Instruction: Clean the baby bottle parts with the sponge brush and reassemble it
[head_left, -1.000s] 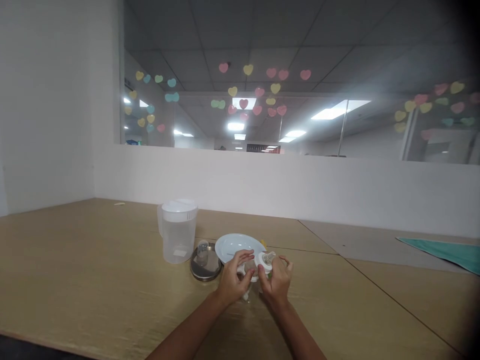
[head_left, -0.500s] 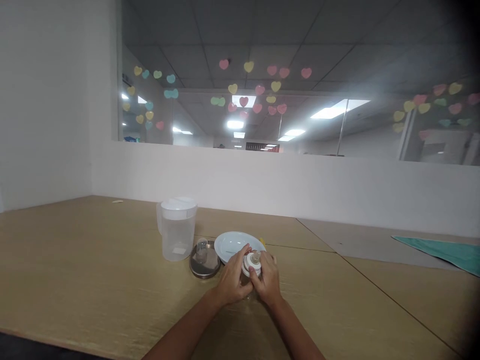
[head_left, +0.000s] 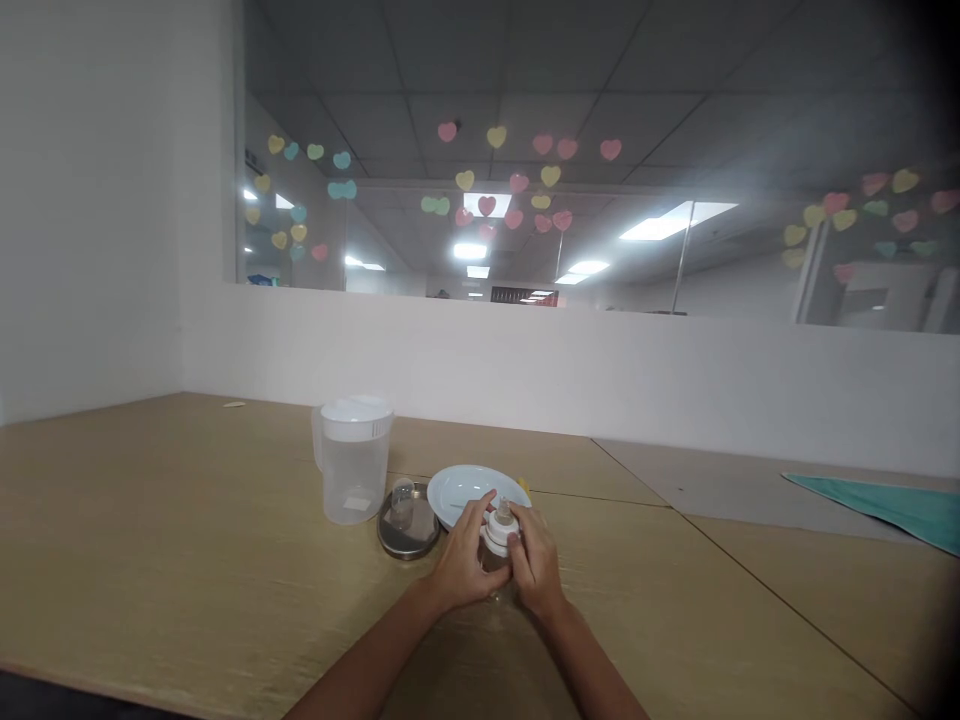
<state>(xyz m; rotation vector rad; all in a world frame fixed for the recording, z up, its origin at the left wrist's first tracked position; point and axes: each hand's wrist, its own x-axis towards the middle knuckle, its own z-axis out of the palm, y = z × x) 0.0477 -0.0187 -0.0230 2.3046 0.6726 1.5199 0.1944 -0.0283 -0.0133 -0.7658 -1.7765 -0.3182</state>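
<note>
A baby bottle with a white collar and a clear teat stands between my two hands, low in the middle of the head view. My left hand is wrapped round its left side, the thumb across the front. On the other side my right hand grips the white collar with thumb and fingers. The bottle's lower body is mostly hidden by my hands. Just behind it lies a pale blue plate. To the left, a round steel tray carries a clear dome-shaped cap.
A translucent lidded pitcher stands left of the tray on the wooden table. Something small and yellow shows behind the plate. A green cloth lies far right. The wall with its window bounds the back.
The bottle's teat, tilted to the right before, now points more upright. My right thumb and fingers have shifted to the right side of the collar. My left hand has hardly moved.
</note>
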